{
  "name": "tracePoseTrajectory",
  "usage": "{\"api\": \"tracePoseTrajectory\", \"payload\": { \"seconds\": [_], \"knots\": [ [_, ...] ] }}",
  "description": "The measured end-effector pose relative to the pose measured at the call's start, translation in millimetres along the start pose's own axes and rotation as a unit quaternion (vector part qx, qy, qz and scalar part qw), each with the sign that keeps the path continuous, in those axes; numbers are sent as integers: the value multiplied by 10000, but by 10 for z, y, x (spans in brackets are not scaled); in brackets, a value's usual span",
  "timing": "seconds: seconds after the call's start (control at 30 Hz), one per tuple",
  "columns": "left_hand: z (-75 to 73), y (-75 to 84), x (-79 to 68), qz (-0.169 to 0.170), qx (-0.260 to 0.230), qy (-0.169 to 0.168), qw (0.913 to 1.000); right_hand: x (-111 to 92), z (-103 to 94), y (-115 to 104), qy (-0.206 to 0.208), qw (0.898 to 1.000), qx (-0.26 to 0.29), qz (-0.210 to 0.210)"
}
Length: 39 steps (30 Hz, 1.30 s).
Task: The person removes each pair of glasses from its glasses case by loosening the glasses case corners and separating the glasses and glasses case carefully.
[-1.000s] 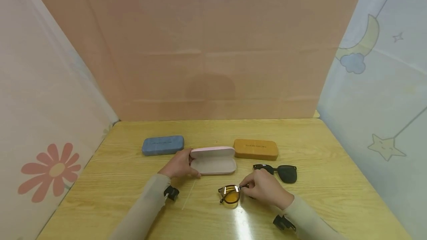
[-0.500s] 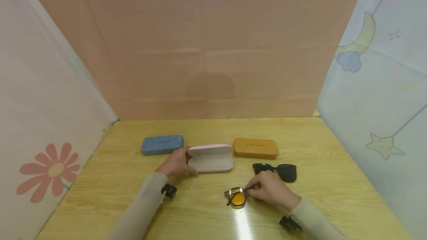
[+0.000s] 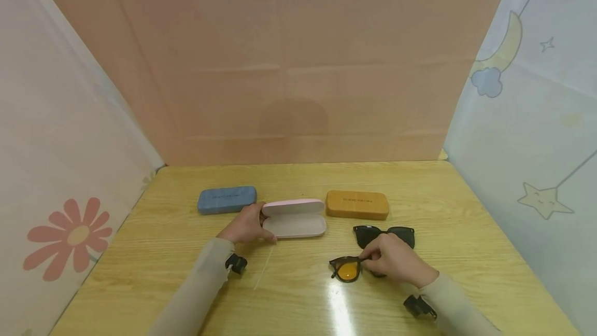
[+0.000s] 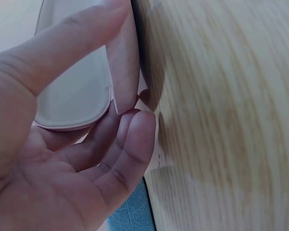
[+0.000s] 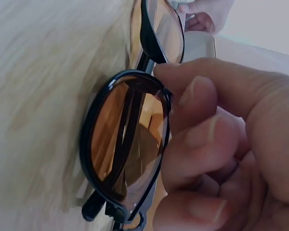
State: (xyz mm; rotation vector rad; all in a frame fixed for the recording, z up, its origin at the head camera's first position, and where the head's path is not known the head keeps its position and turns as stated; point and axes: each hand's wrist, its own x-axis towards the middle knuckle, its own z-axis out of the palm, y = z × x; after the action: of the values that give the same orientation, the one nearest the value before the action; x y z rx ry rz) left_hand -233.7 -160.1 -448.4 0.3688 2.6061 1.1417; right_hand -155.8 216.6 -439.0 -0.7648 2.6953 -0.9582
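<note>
A pink glasses case with a pale lining stands with its lid raised mid-table. At its left end my left hand grips it; the left wrist view has the thumb over one edge and the fingers curled against the case. My right hand pinches the bridge of dark-framed glasses with orange-tinted lenses, low over the table. One lens shows left of that hand, and the hand partly hides the other. In the right wrist view, a folded temple crosses behind the near lens of the glasses.
Black sunglasses lie just behind my right hand, partly covered by it. A blue case sits at the back left, an orange case at the back right, both closed. Cloth walls border the wooden table.
My right hand has moved to the right with the tinted glasses, now overlapping more of the black sunglasses. The pink case and my left hand have shifted slightly left.
</note>
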Motion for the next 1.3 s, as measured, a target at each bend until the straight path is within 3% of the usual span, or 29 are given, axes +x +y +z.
{"api": "tracePoseTrajectory", "payload": {
  "seconds": [0.7,1.13,1.3],
  "knots": [
    [-15,25,-15,10,-8,-22,10000,-114,-207,122,-5,9989,-251,388],
    [-1,6,-22,-74,13,-91,9999,-60,-195,199,359,9944,-790,605],
    [-9,-15,-14,-59,-61,-90,9999,27,-217,109,448,9949,-734,518]
  ]
}}
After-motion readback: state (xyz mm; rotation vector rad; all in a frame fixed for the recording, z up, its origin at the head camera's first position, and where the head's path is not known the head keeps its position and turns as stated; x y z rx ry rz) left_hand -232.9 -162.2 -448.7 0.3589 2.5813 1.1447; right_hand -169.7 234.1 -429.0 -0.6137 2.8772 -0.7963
